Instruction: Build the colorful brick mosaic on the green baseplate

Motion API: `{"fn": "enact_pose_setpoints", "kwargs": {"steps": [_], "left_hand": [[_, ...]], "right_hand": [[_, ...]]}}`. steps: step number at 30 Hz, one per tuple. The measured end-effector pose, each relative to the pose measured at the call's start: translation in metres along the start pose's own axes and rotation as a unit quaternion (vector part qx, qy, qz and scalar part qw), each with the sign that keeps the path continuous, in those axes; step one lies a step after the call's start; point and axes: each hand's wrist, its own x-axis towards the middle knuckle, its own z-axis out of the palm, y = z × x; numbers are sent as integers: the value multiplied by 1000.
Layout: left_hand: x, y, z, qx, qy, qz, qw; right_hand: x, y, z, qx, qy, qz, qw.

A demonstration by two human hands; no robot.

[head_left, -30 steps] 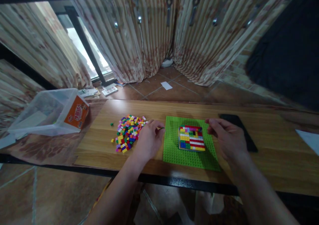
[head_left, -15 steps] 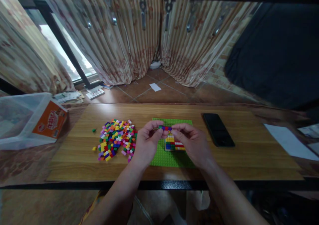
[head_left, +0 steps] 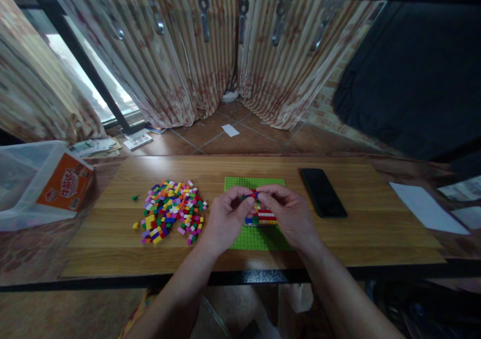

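Note:
Between the fingertips of both hands is a short row of small toy building bricks (head_left: 255, 194), mostly covered by the fingers. My left hand (head_left: 224, 224) pinches its left end, thumb against forefinger. On the other side, my right hand (head_left: 292, 216) is closed on the right end in the same way. Just below the fingertips lies a layered block of coloured bricks (head_left: 266, 217), in red, white, yellow, blue and green, over a green studded baseplate (head_left: 248, 242). Whether the held row touches that block is hidden by my fingers.
A loose pile of coloured bricks (head_left: 173, 211) lies left of the baseplate, with a stray green brick (head_left: 135, 198) and a yellow one (head_left: 136, 226) beside it. A black phone (head_left: 323, 193) lies to the right. A clear plastic bin (head_left: 28, 189) stands far left.
My fingertips have come closer together and now cover more of the brick row, which sits nearer the layered block. The whole view has shifted slightly.

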Motion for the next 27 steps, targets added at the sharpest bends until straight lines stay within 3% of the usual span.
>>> {"fn": "enact_pose_setpoints", "kwargs": {"steps": [10, 13, 18, 22, 27], "left_hand": [[-3, 5, 5, -3, -27, 19, 999], [-2, 4, 4, -2, -2, 10, 1000], [3, 1, -1, -6, 102, -6, 995], [4, 0, -3, -10, 120, -15, 993], [5, -3, -2, -2, 109, -29, 994]], "right_hand": [[-3, -4, -4, 116, -44, 92, 988], [3, -9, -16, 118, -16, 86, 989], [18, -10, -53, -23, 97, 6, 995], [22, -2, -71, -124, 74, 5, 990], [19, 9, -67, -229, 28, -18, 973]]}}
